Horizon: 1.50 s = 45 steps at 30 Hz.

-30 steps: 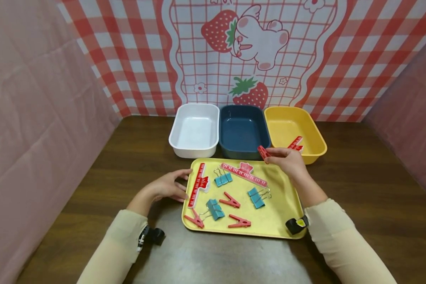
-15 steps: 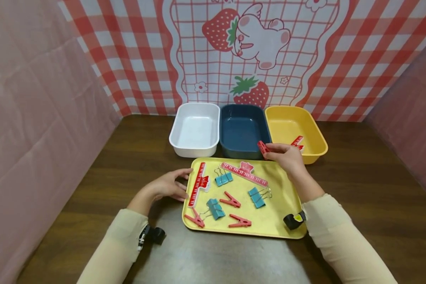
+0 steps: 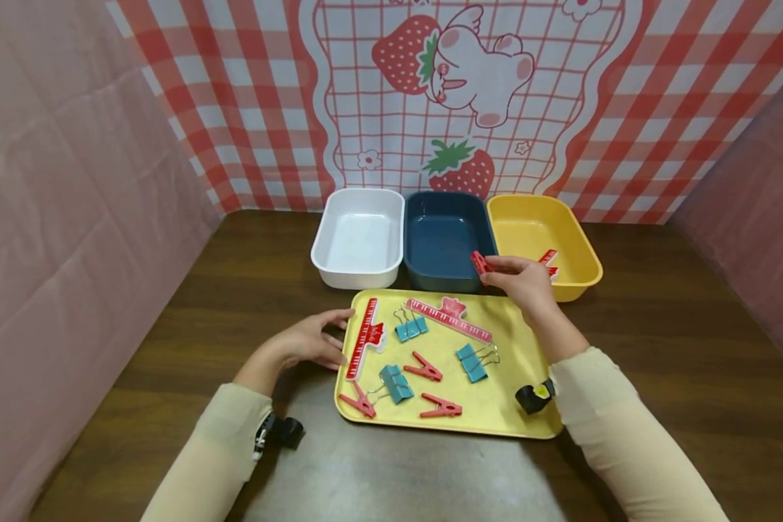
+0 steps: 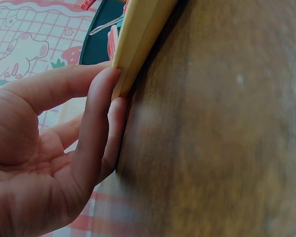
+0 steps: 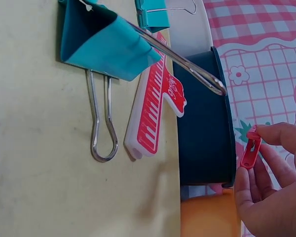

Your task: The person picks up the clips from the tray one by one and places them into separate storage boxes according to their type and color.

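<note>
My right hand (image 3: 525,287) pinches a red clothespin (image 3: 479,262) between thumb and fingertips, over the near right corner of the dark blue bin (image 3: 449,275). The right wrist view shows the clothespin (image 5: 251,147) held in the fingertips, beyond the bin's wall. At the left edge of the yellow tray (image 3: 515,413), the relaxed fingers of my left hand (image 3: 307,342) touch the rim. A red piano-key ruler clip (image 3: 363,339) lies just inside that edge. On the tray are also a pink ruler clip (image 3: 449,319), teal binder clips (image 3: 473,363) and more red clothespins (image 3: 440,407).
A white bin (image 3: 359,277) stands left of the blue one, a yellow bin (image 3: 577,286) right of it with a red ruler clip (image 3: 548,259) inside. All stand behind the tray on the wooden table (image 3: 659,326), before a checked cloth (image 3: 254,109).
My right hand has carried the red clothespin a little forward and left, from above the tray's back edge to over the blue bin's corner. The left hand stays at the tray rim.
</note>
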Available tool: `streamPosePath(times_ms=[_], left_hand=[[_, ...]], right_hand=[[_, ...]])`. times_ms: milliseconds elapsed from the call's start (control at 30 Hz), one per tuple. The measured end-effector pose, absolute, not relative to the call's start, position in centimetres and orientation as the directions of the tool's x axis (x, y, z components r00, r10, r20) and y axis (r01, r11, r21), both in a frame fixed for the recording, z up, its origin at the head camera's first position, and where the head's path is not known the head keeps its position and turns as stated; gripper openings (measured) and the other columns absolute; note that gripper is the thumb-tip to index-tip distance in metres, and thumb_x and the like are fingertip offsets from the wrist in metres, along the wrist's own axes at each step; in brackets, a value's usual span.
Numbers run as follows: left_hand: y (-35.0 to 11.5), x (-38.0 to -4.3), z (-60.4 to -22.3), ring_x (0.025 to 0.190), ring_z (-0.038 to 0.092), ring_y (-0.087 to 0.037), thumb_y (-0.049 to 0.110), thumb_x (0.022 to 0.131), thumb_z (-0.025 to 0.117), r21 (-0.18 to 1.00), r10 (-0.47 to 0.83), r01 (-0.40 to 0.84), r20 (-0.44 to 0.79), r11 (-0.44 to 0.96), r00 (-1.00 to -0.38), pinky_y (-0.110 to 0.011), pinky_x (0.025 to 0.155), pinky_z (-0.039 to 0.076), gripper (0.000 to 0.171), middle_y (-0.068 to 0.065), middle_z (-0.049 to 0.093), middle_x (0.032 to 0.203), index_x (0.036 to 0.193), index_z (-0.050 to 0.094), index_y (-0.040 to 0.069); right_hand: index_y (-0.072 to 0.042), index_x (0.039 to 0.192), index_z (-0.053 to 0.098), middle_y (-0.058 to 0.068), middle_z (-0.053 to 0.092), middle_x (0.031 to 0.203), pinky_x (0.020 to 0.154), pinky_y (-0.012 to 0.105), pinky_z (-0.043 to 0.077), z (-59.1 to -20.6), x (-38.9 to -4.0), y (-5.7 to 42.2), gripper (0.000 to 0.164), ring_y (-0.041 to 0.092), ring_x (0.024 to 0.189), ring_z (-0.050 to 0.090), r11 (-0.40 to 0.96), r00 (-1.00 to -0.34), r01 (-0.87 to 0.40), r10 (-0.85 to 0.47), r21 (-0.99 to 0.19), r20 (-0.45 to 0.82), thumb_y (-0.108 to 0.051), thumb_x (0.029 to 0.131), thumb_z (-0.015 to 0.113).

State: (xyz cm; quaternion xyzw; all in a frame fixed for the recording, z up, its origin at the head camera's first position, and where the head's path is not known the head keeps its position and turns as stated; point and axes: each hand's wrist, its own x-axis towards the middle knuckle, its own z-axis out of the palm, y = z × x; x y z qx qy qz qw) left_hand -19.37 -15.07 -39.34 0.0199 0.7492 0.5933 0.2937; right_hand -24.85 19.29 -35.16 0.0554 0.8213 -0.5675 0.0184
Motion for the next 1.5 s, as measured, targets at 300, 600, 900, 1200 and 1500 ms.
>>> streamPosePath(times_ms=[300,600,900,1200,1500], left_hand=[[-15.2,-19.5,-39.4,0.094,0.06,-0.025,-0.018,0.075,0.065,0.899,0.383,-0.319,-0.42,0.3,-0.823,-0.037,0.072,0.058,0.082,-0.019,0.033,0.131,0.145,0.029,0.007],[-15.3,-19.5,-39.5,0.094,0.06,-0.025,-0.018,0.075,0.065,0.897,0.38,-0.322,-0.423,0.303,-0.823,-0.037,0.072,0.058,0.082,-0.019,0.033,0.132,0.145,0.029,0.007],[-15.3,-19.5,-39.5,0.095,0.06,-0.025,-0.018,0.075,0.065,0.899,0.377,-0.321,-0.42,0.299,-0.825,-0.037,0.071,0.058,0.082,-0.019,0.033,0.132,0.144,0.03,0.007],[-15.2,-19.5,-39.5,0.094,0.059,-0.025,-0.02,0.074,0.064,0.9,0.371,-0.32,-0.417,0.295,-0.83,-0.037,0.071,0.058,0.083,-0.019,0.033,0.132,0.144,0.03,0.007],[-15.1,-19.5,-39.4,0.094,0.059,-0.025,-0.02,0.074,0.064,0.9,0.373,-0.32,-0.417,0.297,-0.829,-0.037,0.071,0.058,0.083,-0.019,0.033,0.132,0.144,0.03,0.007]], right_hand=[[-0.001,0.125,0.058,0.017,0.057,0.119,0.094,0.039,0.048,-35.1,-25.4,18.6,0.041,0.015,0.087,0.061,0.31,-0.993,0.107,0.088,-0.945,-0.084,-0.007,0.085,0.067],[-0.002,0.125,0.058,0.016,0.057,0.12,0.095,0.039,0.047,-35.0,-25.9,18.2,0.041,0.019,0.092,0.057,0.315,-0.991,0.121,0.098,-0.941,-0.095,-0.008,0.085,0.068],[-0.003,0.124,0.06,0.015,0.059,0.118,0.093,0.036,0.048,-35.0,-26.5,17.7,0.04,0.012,0.086,0.06,0.315,-0.989,0.114,0.127,-0.942,-0.077,-0.009,0.085,0.068],[-0.003,0.122,0.061,0.015,0.06,0.116,0.088,0.031,0.051,-34.9,-27.4,17.1,0.038,0.018,0.09,0.059,0.314,-0.99,0.109,0.124,-0.943,-0.074,-0.008,0.085,0.068],[-0.003,0.122,0.061,0.016,0.061,0.116,0.09,0.031,0.049,-34.7,-28.4,16.3,0.037,0.022,0.098,0.058,0.317,-0.987,0.118,0.143,-0.941,-0.076,-0.008,0.085,0.067]])
